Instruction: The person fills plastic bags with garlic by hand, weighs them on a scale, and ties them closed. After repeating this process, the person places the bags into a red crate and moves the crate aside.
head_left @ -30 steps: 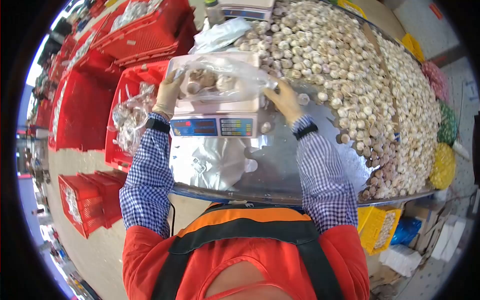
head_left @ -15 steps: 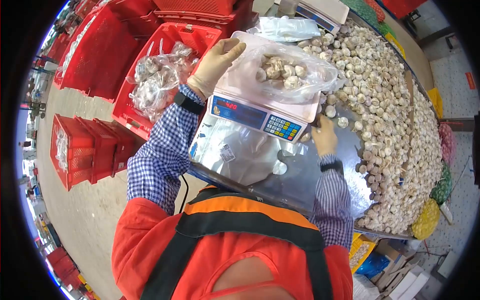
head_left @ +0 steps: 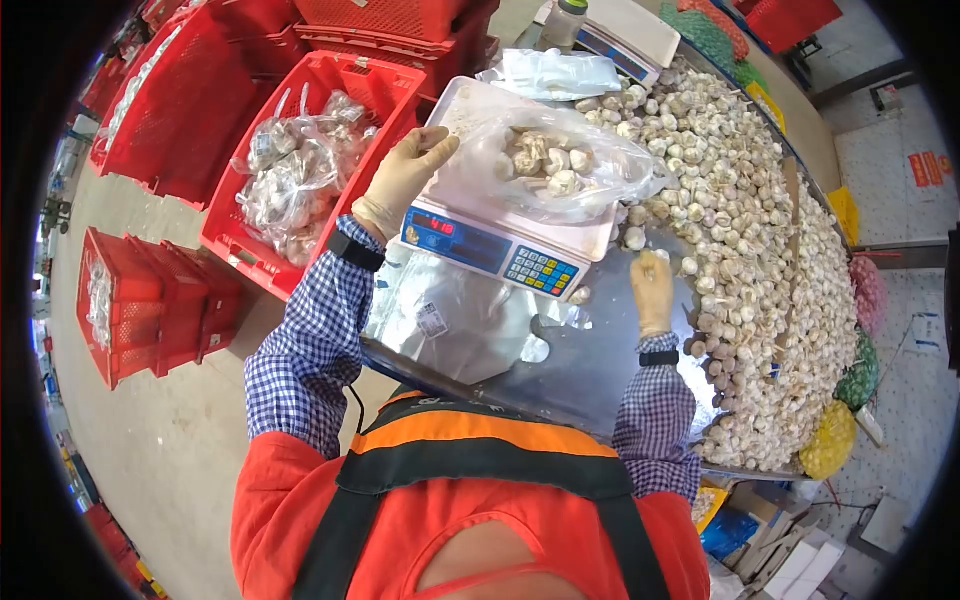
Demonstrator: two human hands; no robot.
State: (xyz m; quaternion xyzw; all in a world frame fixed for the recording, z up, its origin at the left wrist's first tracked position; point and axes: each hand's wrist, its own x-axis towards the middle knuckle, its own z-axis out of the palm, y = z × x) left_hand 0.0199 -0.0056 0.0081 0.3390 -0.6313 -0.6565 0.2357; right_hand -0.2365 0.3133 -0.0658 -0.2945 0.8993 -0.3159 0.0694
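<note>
My left hand [head_left: 400,180], in a pale glove, hovers at the left side of the weighing scale [head_left: 500,247], thumb and fingers slightly apart and holding nothing. On the scale's pan lies an open clear plastic bag [head_left: 615,180] with several garlic bulbs [head_left: 563,183] inside. Red digits on its display appear to read 418. My right hand [head_left: 652,290], also gloved, is over the metal table [head_left: 580,365] just right of the scale, beside the near edge of the garlic heap [head_left: 735,200]. Its fingers are curled together, and what they hold, if anything, is hidden.
Left of the scale stands a red crate [head_left: 225,235] containing bagged goods. More red crates [head_left: 165,310] are stacked on the floor. Flat plastic bags [head_left: 430,310] lie before the scale. Behind are a plastic packet [head_left: 555,75], a jar [head_left: 563,25] and a second scale [head_left: 640,35].
The display has gone from 420 to about 418. My right hand has moved from the scale's right edge toward the heap, its fingers drawn in. The camera view has shifted slightly.
</note>
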